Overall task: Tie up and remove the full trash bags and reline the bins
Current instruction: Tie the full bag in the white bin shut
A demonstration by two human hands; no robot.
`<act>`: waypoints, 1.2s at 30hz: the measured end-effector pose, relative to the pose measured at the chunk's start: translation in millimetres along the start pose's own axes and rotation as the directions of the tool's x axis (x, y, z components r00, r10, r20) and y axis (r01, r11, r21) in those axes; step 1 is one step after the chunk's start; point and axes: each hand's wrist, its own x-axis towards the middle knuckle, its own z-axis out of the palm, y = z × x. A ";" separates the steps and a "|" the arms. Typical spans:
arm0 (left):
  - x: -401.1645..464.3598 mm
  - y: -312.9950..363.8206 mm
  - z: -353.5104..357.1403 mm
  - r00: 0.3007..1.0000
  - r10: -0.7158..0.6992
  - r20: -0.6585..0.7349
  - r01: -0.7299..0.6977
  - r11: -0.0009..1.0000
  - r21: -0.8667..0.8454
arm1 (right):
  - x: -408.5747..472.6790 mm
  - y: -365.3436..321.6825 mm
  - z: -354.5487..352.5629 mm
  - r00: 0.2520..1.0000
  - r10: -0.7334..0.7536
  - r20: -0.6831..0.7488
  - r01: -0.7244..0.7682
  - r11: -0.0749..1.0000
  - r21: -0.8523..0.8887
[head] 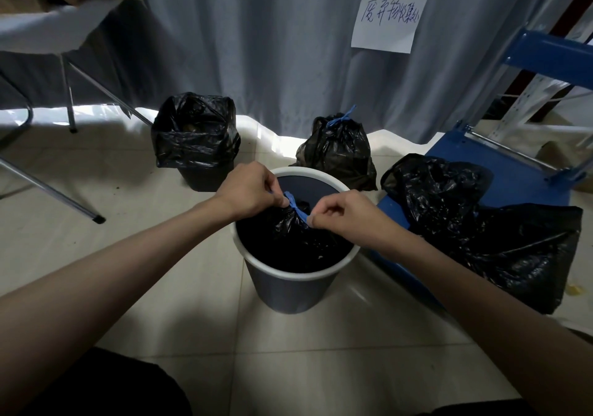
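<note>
**Drawstring pulled at the neck of a black bag in the white-rimmed bin**

A grey curtain [256, 46] is hung across the back of the scene, and a white paper sign [389, 19] with handwritten characters is fixed on it at the upper right. The floor [288, 351] is covered with pale tiles. At the upper left a folding table [48, 30] with metal legs is seen, and at the right a blue metal platform [500, 171] with a railing is placed.

On the platform a loose heap of black trash bags [481, 229] is laid, partly hanging over its edge. Near the curtain, at the left, a second bin [195, 139] is standing, lined with an open black bag whose edge is folded over the rim. At its right, just behind the near bin, a tied trash bag [337, 152] is set on the floor, closed with a blue string at the top.

In the centre a round bin with a white rim [288, 274] is placed on the tiles. Inside it a full black bag [288, 232] is sitting, and its neck is gathered above the middle of the bin. A blue drawstring [296, 207] is stretched across this neck.

The left hand [250, 191] is curled, and one end of the drawstring is pinched between its thumb and fingers. The right hand [340, 216] is curled in the same way, and the other end is pinched by it. The two hands are held near each other over the bin, with the gathered neck between them.
</note>
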 end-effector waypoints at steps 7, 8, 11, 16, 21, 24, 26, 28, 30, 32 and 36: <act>-0.3 3.4 1.1 1.000 0.007 -0.011 -0.007 0.999 0.036 | 0.1 1.4 2.5 0.998 0.033 0.057 -0.030 0.998 -0.052; -0.6 3.7 1.2 1.000 0.007 -0.015 -0.006 0.999 0.040 | 0.0 1.6 2.3 0.998 0.033 0.050 -0.029 0.997 -0.078; -0.3 3.8 1.2 1.000 0.004 -0.027 -0.003 0.999 0.054 | 0.0 1.4 4.4 0.999 0.032 0.023 -0.026 0.975 -0.222; -1.2 6.2 4.4 0.998 -0.014 -0.057 0.020 0.995 0.099 | 2.0 -0.7 10.4 0.999 -0.036 0.001 0.034 0.932 -0.362; -4.1 7.7 7.9 0.994 -0.011 -0.109 0.028 0.987 0.159 | 2.5 -3.9 18.6 0.998 -0.054 0.043 0.067 0.912 -0.405; -5.5 6.3 10.5 0.993 -0.008 -0.122 0.027 0.987 0.159 | 4.1 -1.7 20.5 0.998 -0.046 0.041 0.059 0.919 -0.390; -4.5 3.8 8.3 0.995 -0.020 -0.098 0.033 0.990 0.138 | 4.5 -0.2 20.1 0.998 -0.057 0.019 0.060 0.936 -0.346; -1.4 0.7 2.2 0.997 -0.032 -0.066 0.039 0.994 0.106 | 4.0 0.1 19.3 0.997 -0.065 -0.037 0.052 0.960 -0.275; 0.6 -0.6 -7.4 0.998 -0.041 -0.041 0.044 0.995 0.091 | 3.3 -2.9 16.8 0.991 -0.060 -0.117 0.041 0.986 -0.159; 1.7 -0.7 -17.6 0.999 -0.040 -0.012 0.041 0.993 0.113 | 4.6 -6.9 13.9 0.981 -0.030 -0.190 0.036 0.999 0.026; 0.9 2.1 -35.2 0.999 -0.005 0.040 0.000 0.991 0.130 | 9.9 -8.6 12.6 0.975 0.049 -0.218 0.040 0.921 0.388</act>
